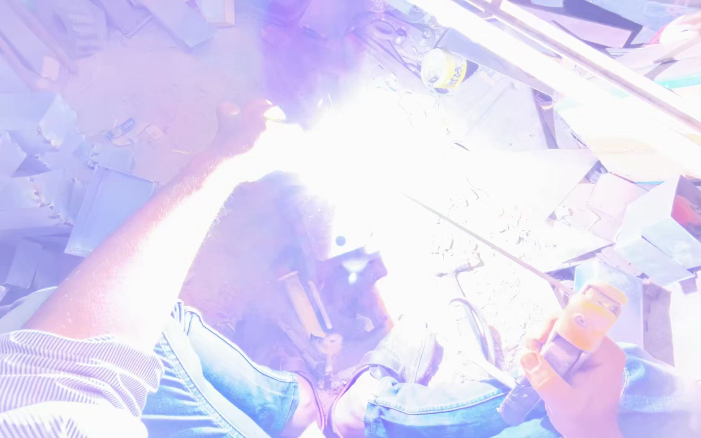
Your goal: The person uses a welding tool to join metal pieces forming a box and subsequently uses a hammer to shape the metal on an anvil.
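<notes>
A blinding white welding glare fills the middle of the head view and hides the workpiece. My left hand [241, 126] reaches forward at the glare's left edge, its fingers curled on something I cannot make out. My right hand [582, 385] at the lower right grips an orange electrode holder [590, 312]. From it a thin welding rod [480, 235] runs up and left into the glare. My knees in blue jeans [229, 381] are at the bottom.
Cut metal sheets and angle pieces [34, 178] lie piled at the left. More metal offcuts [659, 235] sit at the right. A long metal bar [610, 77] crosses the upper right. A small yellow roll [444, 69] lies at the top. Hand tools [306, 304] lie on the ground between my knees.
</notes>
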